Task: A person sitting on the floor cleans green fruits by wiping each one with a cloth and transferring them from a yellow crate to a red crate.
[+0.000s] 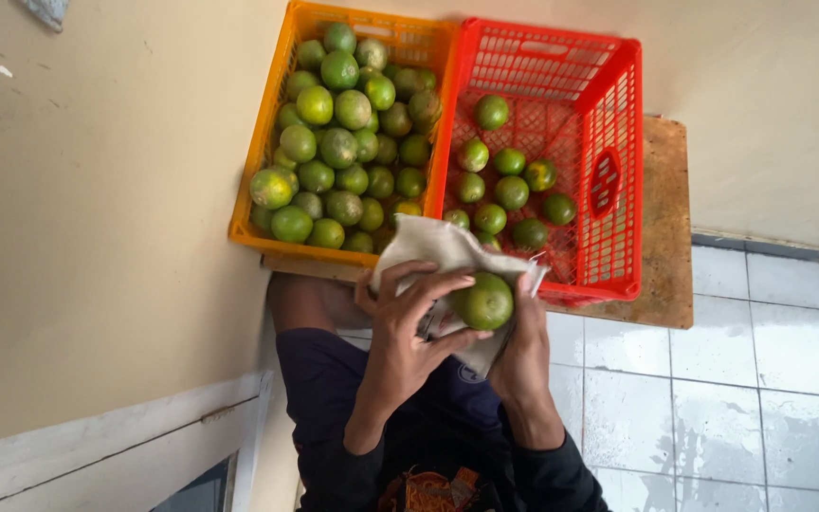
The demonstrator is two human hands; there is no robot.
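From my remote seat, I judged the job to be in its early part. The orange crate (267, 142) was heaped with green fruit, stacked close to its rim. The red crate (618, 114) beside it, touching it along one side, held only about ten, lying loose on its floor with plenty of bare mesh showing. If the wiped fruit went into the red one, most of the pile was yet to be done, though I could not tell from this view which way the fruit moved. Both crates sat on a wooden surface (667, 237) against the wall, with a wet-looking tiled floor (770, 379) to one side.

One fruit (482, 301) was in hand, held in front of the crates' near edge and half wrapped in a pale cloth (428, 242).

Both forearms came up from the bottom of the view, in dark sleeves, and met at the fruit. The left hand (400, 327) lay over the cloth, with its fingers (428, 284) spread and curled, their tips pressing the cloth and touching the fruit's side. The right hand (526, 332) cupped the fruit from the other side through the cloth, its fingers closed round it with the wrist bent inward.
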